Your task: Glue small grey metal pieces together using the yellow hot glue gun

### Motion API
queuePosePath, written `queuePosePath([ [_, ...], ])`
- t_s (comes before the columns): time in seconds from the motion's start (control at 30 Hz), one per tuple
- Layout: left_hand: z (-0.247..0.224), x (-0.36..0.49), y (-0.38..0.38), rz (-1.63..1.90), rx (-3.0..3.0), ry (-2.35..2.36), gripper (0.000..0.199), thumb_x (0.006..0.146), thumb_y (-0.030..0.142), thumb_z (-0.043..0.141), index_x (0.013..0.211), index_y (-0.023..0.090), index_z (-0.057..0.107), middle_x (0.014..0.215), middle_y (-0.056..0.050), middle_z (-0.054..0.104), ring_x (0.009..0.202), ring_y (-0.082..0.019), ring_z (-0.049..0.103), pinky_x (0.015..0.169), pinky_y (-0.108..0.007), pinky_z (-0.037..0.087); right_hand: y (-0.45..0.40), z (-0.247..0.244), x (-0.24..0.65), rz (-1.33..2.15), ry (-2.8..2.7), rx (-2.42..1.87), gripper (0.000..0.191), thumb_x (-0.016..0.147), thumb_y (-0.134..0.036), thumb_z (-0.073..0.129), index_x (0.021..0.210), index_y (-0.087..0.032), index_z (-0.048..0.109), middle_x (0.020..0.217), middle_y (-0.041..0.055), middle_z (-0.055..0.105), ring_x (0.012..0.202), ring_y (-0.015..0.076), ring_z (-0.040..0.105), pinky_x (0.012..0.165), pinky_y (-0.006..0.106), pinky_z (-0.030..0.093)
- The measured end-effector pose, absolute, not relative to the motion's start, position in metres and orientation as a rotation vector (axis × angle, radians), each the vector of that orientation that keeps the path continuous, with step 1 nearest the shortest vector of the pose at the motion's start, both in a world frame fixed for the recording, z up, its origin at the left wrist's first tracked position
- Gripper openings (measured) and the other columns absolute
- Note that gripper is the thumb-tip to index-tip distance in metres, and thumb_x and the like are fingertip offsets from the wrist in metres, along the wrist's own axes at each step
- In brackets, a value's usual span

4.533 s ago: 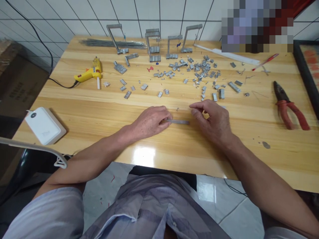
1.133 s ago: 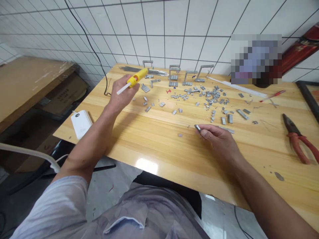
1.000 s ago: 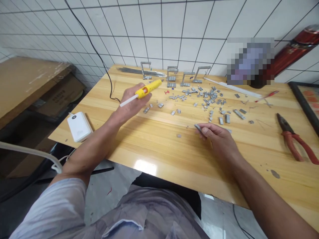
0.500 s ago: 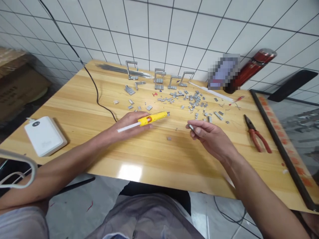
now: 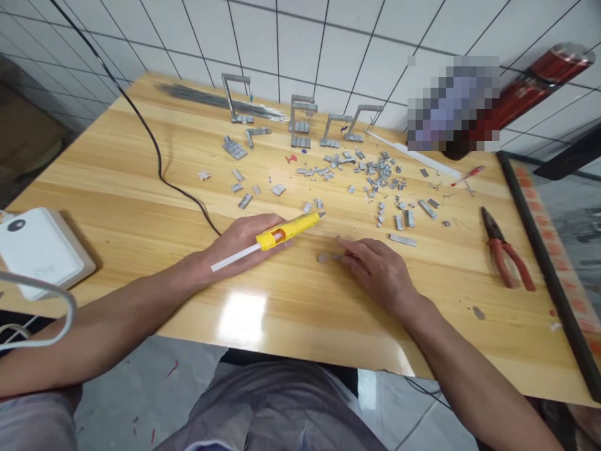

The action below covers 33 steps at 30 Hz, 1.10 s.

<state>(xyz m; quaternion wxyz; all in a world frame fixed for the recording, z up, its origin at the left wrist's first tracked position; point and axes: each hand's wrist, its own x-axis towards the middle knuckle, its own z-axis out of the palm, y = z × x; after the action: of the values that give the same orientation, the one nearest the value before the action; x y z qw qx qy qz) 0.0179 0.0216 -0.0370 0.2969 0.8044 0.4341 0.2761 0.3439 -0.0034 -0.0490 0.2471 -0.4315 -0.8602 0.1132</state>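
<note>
While the left hand point(image 5: 240, 235) is wrapped around a yellow glue gun point(image 5: 300, 224), the right hand point(image 5: 381, 270), fingertips together, pinches a small grey strip point(image 5: 337, 256).

Counts: bare hands point(image 5: 380, 270), two. Yellow plastic glue gun point(image 5: 292, 230), one, with one translucent white glue stick point(image 5: 236, 257). Slim grey metal strip point(image 5: 336, 256) at the fingertips, one. Upright grey metal brackets point(image 5: 228, 98), five, two overlapping. White rounded rectangular box point(image 5: 44, 250), one. Red-handled pliers point(image 5: 496, 250), one pair. Shiny red cylindrical bottle point(image 5: 530, 94), one. Slender red pen point(image 5: 468, 175), one. Loose small grey metal pieces point(image 5: 409, 218): dozens, overlapping, exact figure unreadable.
</note>
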Motion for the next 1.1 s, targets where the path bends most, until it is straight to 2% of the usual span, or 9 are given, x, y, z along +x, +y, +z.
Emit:
queuePosePath([
  [0.23, -0.037, 0.022, 0.02, 0.717, 2.216, 1.1, 0.021, 0.106, 0.043, 0.065, 0.11, 0.024, 0.072, 0.103, -0.005, 0.08, 0.09, -0.019, 0.075, 0.082, -0.03, 0.056, -0.001, -0.046, 0.349, 0.326, -2.396, -1.154, 0.024, 0.104, -0.028, 0.067, 0.126, -0.023, 0.075, 0.111, 0.0129, 0.078, 0.101, 0.0282, 0.073, 0.086, 0.044, 0.061],
  [0.37, -0.038, 0.021, 0.021, 0.732, 2.261, 1.072, 0.021, 0.106, 0.041, 0.064, 0.112, 0.023, 0.072, 0.105, -0.007, 0.081, 0.091, -0.019, 0.075, 0.083, -0.03, 0.057, -0.001, -0.045, 0.351, 0.35, -2.475, -1.201, 0.013, 0.101, -0.026, 0.069, 0.112, -0.022, 0.075, 0.105, 0.0118, 0.076, 0.096, 0.028, 0.07, 0.085, 0.044, 0.059],
  [0.5, -0.042, 0.02, 0.021, 0.75, 2.31, 1.022, 0.02, 0.107, 0.038, 0.062, 0.113, 0.021, 0.072, 0.103, -0.006, 0.08, 0.089, -0.018, 0.075, 0.08, -0.028, 0.056, -0.001, -0.046, 0.347, 0.333, -2.519, -1.188, 0.012, 0.105, -0.024, 0.063, 0.105, -0.02, 0.073, 0.103, 0.0127, 0.075, 0.095, 0.0286, 0.069, 0.085, 0.044, 0.058],
  [0.73, -0.042, 0.02, 0.02, 0.823, 2.307, 0.984, 0.018, 0.108, 0.034, 0.061, 0.111, 0.019, 0.071, 0.098, -0.005, 0.079, 0.086, -0.016, 0.073, 0.078, -0.025, 0.053, 0.0, -0.029, 0.344, 0.356, -2.479, -1.271, 0.016, 0.109, -0.025, 0.054, 0.106, -0.022, 0.069, 0.104, 0.0133, 0.075, 0.097, 0.0292, 0.068, 0.087, 0.046, 0.058],
  [0.9, -0.038, 0.019, 0.019, 0.794, 2.167, 1.011, 0.021, 0.107, 0.039, 0.062, 0.103, 0.02, 0.071, 0.087, -0.001, 0.073, 0.076, -0.014, 0.067, 0.07, -0.025, 0.048, 0.007, -0.015, 0.349, 0.413, -2.333, -1.284, 0.011, 0.106, -0.022, 0.059, 0.108, -0.024, 0.069, 0.099, 0.0085, 0.075, 0.092, 0.0263, 0.069, 0.082, 0.042, 0.056],
  [1.1, -0.028, 0.022, 0.015, 0.632, 1.828, 1.246, 0.036, 0.098, 0.055, 0.069, 0.087, 0.021, 0.066, 0.072, 0.003, 0.06, 0.064, -0.012, 0.053, 0.06, -0.026, 0.04, 0.019, -0.032, 0.344, 0.519, -2.066, -1.231, 0.015, 0.105, -0.027, 0.061, 0.112, -0.027, 0.075, 0.099, 0.0051, 0.076, 0.087, 0.0221, 0.069, 0.077, 0.037, 0.055],
])
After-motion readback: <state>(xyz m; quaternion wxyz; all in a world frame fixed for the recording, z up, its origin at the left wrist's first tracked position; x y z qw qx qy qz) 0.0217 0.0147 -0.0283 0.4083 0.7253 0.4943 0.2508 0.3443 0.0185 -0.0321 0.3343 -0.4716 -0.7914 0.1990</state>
